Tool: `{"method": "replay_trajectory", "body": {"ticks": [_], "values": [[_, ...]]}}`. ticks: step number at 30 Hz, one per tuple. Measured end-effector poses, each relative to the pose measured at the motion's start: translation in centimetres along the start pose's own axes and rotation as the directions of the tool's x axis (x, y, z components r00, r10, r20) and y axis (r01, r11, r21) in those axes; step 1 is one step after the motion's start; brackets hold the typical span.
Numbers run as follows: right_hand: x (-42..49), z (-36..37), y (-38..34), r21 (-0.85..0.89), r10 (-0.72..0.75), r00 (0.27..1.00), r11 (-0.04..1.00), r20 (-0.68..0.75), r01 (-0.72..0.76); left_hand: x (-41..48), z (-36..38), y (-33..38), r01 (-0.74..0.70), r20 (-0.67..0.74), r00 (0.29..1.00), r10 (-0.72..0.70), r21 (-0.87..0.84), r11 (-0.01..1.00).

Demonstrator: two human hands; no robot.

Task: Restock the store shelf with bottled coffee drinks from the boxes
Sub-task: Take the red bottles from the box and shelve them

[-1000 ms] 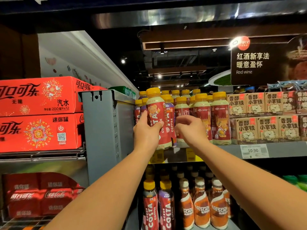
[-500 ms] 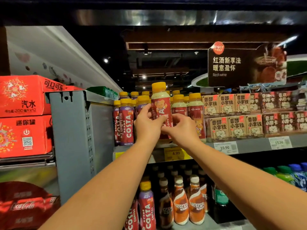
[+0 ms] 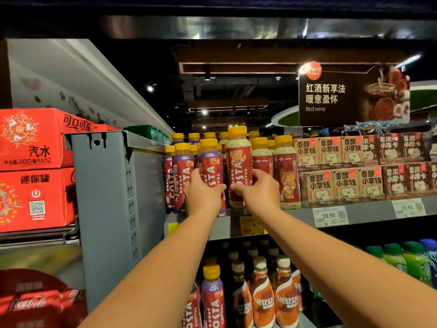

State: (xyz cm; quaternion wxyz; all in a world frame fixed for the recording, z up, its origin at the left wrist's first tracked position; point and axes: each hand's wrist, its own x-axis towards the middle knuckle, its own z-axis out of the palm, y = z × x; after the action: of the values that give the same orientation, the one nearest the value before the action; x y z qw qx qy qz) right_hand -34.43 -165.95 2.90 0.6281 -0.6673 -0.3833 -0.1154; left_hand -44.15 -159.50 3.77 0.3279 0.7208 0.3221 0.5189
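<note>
Several Costa coffee bottles with yellow caps stand in rows on the grey upper shelf (image 3: 366, 210). My left hand (image 3: 203, 195) grips a purple-topped Costa bottle (image 3: 211, 165) at the shelf's front. Just to its right, my right hand (image 3: 260, 191) grips a cream-topped red Costa bottle (image 3: 238, 159) by its lower half; this bottle stands higher than its neighbours. Whether its base touches the shelf is hidden by my hands. More cream-topped bottles (image 3: 286, 171) stand to the right.
Brown latte cartons (image 3: 343, 166) fill the shelf's right side, above price tags (image 3: 329, 216). Nescafe bottles (image 3: 263, 299) and Costa bottles stand on the shelf below, green bottles (image 3: 406, 261) at lower right. A grey upright panel (image 3: 106, 209) and red cola boxes (image 3: 33, 166) are on the left.
My left hand let go of the cream-topped bottle and moved left onto the purple-topped one. My right hand now holds the cream-topped bottle alone.
</note>
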Motion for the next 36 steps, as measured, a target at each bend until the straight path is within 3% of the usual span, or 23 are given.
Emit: {"method": "replay_trajectory", "body": {"ticks": [7, 18, 26, 36], "values": [[0.2, 1.5, 0.6, -0.016, 0.006, 1.000, 1.000, -0.013, -0.006, 0.2, 0.1, -1.0, 0.001, 0.036, 0.999, -0.001, 0.009, 1.000], [0.5, 1.5, 1.1, -0.339, 0.004, 1.000, 0.941, 0.019, 0.002, 0.7, -0.1, -2.3, -0.055, 0.013, 0.998, 0.055, -0.001, 0.999], [0.1, 1.7, 1.5, -0.286, -0.019, 0.997, 0.958, -0.072, -0.003, 0.7, 0.1, -2.6, -0.088, 0.000, 0.996, 0.088, 0.054, 0.995], [0.0, 1.6, 1.7, -0.251, -0.035, 0.997, 0.968, -0.070, 0.016, 0.8, 0.4, -2.6, -0.084, -0.007, 0.996, 0.086, 0.125, 0.989]]}}
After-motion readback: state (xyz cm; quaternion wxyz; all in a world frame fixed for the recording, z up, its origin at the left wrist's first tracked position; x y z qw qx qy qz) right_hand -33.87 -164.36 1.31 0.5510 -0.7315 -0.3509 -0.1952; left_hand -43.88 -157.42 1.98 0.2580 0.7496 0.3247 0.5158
